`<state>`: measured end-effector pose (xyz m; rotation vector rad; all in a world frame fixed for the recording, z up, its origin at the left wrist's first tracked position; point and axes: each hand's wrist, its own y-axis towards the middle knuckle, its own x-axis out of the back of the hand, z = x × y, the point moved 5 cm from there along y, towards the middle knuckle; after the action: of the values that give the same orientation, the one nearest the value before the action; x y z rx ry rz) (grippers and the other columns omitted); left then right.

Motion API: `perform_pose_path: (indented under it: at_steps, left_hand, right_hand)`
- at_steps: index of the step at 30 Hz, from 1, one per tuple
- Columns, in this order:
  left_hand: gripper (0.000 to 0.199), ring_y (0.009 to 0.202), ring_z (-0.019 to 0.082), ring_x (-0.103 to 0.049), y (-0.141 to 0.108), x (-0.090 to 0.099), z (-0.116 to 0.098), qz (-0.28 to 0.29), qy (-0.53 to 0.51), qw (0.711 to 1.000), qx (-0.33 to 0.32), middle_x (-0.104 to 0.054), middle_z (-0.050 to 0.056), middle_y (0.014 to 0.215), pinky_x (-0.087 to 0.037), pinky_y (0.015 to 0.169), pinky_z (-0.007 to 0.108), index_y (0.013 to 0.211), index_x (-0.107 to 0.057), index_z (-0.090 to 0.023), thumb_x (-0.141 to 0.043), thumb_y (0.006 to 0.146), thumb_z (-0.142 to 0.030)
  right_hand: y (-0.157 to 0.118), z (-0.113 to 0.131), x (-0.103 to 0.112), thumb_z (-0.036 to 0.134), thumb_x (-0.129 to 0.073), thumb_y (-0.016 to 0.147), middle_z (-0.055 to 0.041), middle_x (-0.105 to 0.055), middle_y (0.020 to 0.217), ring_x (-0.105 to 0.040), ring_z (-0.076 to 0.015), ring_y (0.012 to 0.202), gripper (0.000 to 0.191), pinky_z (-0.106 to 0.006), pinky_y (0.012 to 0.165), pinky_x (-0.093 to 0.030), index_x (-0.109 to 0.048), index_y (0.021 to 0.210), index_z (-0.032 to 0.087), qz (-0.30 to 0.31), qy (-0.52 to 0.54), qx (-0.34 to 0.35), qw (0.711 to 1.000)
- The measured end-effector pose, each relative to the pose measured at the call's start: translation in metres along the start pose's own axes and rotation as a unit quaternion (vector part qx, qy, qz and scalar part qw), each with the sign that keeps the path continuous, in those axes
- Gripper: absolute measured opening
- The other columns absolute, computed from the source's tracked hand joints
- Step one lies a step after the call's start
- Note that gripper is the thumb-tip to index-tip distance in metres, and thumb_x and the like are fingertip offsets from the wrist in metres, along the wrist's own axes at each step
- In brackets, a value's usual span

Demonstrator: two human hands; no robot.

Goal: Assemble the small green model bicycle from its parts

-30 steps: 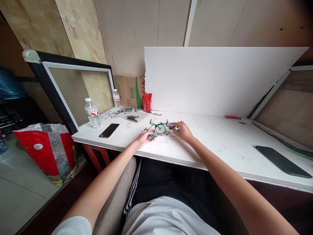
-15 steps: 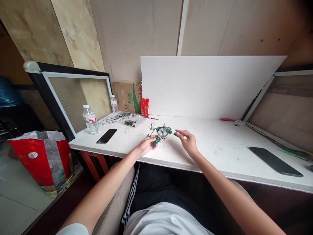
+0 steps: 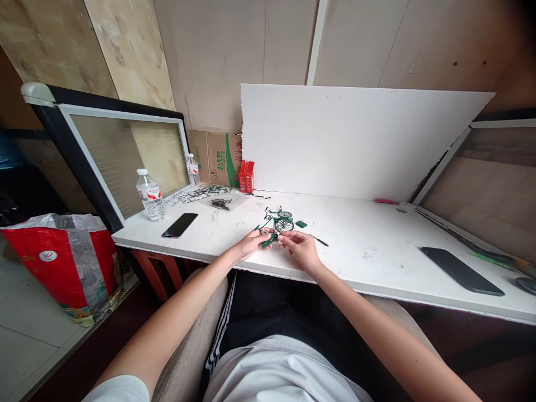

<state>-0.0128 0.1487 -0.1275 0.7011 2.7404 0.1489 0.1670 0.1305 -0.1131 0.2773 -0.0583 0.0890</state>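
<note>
Near the front edge of the white table [image 3: 360, 251], my left hand [image 3: 250, 244] grips a small dark green part [image 3: 269, 240]. My right hand [image 3: 298, 247] meets it from the right, its fingertips pinched at the part's right end; anything between those fingertips is too small to make out. Just behind both hands lies a green model bicycle [image 3: 284, 224] with spoked wheels. To its right rests a small green block [image 3: 301, 224]. A thin dark stick [image 3: 320, 240] lies beyond my right hand.
Phones lie at left [image 3: 180, 225] and right [image 3: 460, 271]. Behind the left phone are a water bottle [image 3: 151, 196], black frames of parts [image 3: 205, 193] and a clear bag [image 3: 234, 202]. A red box [image 3: 247, 177] and carton [image 3: 224, 159] stand at the back.
My right hand has moved left to the part in my left hand. The green block now lies on the table, and the dark stick shows at right. The view has shifted slightly.
</note>
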Motion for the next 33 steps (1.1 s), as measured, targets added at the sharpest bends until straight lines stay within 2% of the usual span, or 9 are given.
perform_pose_path:
  at_steps: [4, 8, 15, 18, 23, 29, 33]
  left_hand:
    - [0.039, 0.083, 0.017, -0.06, 0.001, 0.001, 0.002, 0.01, 0.04, 0.999, -0.003, -0.07, 0.011, 0.104, -0.043, 0.079, 0.03, 0.112, -0.075, -0.014, -0.081, 0.086, -0.041]
    - [0.039, 0.085, 0.017, -0.061, 0.002, 0.002, 0.004, 0.02, 0.065, 0.998, -0.007, -0.07, 0.012, 0.109, -0.045, 0.083, 0.031, 0.112, -0.075, -0.013, -0.08, 0.087, -0.043]
    - [0.036, 0.087, 0.017, -0.061, 0.0, 0.002, 0.004, 0.019, 0.111, 0.993, -0.029, -0.069, 0.009, 0.103, -0.047, 0.083, 0.031, 0.111, -0.073, -0.014, -0.081, 0.087, -0.039]
    - [0.034, 0.088, 0.018, -0.063, -0.001, 0.0, 0.002, 0.012, 0.132, 0.991, -0.035, -0.07, 0.009, 0.104, -0.048, 0.084, 0.032, 0.106, -0.072, -0.014, -0.084, 0.084, -0.037]
    - [0.038, 0.082, 0.017, -0.064, -0.002, 0.001, 0.001, -0.018, 0.136, 0.99, -0.023, -0.069, 0.006, 0.095, -0.049, 0.082, 0.033, 0.103, -0.07, -0.014, -0.087, 0.079, -0.039]
    - [0.038, 0.083, 0.017, -0.063, -0.001, 0.004, 0.0, -0.031, 0.152, 0.988, -0.029, -0.069, 0.007, 0.089, -0.048, 0.08, 0.032, 0.102, -0.071, -0.013, -0.08, 0.085, -0.046]
    - [0.036, 0.083, 0.016, -0.063, 0.001, 0.009, 0.004, -0.057, 0.111, 0.992, -0.018, -0.069, 0.007, 0.091, -0.048, 0.08, 0.031, 0.096, -0.07, -0.013, -0.082, 0.083, -0.045]
  right_hand:
    - [0.004, -0.008, 0.005, 0.064, -0.088, 0.07, -0.0105, -0.08, 0.086, -0.071, -0.0242, 0.073, 0.052, -0.031, 0.056, -0.051, -0.08, 0.095, 0.018, -0.031, -0.013, 0.018, 0.999]
    - [0.004, -0.011, 0.003, 0.064, -0.086, 0.072, -0.0102, -0.079, 0.088, -0.071, -0.0238, 0.076, 0.05, -0.034, 0.067, -0.055, -0.078, 0.092, 0.018, -0.022, -0.027, 0.031, 0.999]
    - [0.003, -0.011, 0.001, 0.062, -0.084, 0.076, -0.01, -0.079, 0.095, -0.072, -0.0247, 0.086, 0.045, -0.039, 0.084, -0.057, -0.078, 0.088, 0.019, -0.024, -0.056, 0.064, 0.996]
    - [0.002, -0.012, 0.001, 0.06, -0.083, 0.078, -0.01, -0.079, 0.095, -0.072, -0.0246, 0.085, 0.042, -0.039, 0.084, -0.057, -0.078, 0.088, 0.02, -0.02, -0.066, 0.072, 0.995]
    - [0.0, -0.01, -0.001, 0.057, -0.08, 0.082, -0.0105, -0.079, 0.096, -0.072, -0.0251, 0.085, 0.039, -0.038, 0.081, -0.057, -0.077, 0.093, 0.019, -0.003, -0.089, 0.077, 0.993]
    - [0.001, -0.012, -0.007, 0.049, -0.074, 0.087, -0.0091, -0.078, 0.095, -0.072, -0.025, 0.087, 0.038, -0.037, 0.079, -0.056, -0.075, 0.11, 0.019, 0.028, -0.092, 0.076, 0.992]
    - [0.01, -0.016, 0.003, 0.04, -0.064, 0.092, -0.0079, -0.076, 0.096, -0.072, -0.0221, 0.078, 0.028, -0.037, 0.076, -0.058, -0.068, 0.11, 0.02, 0.016, -0.064, 0.061, 0.996]
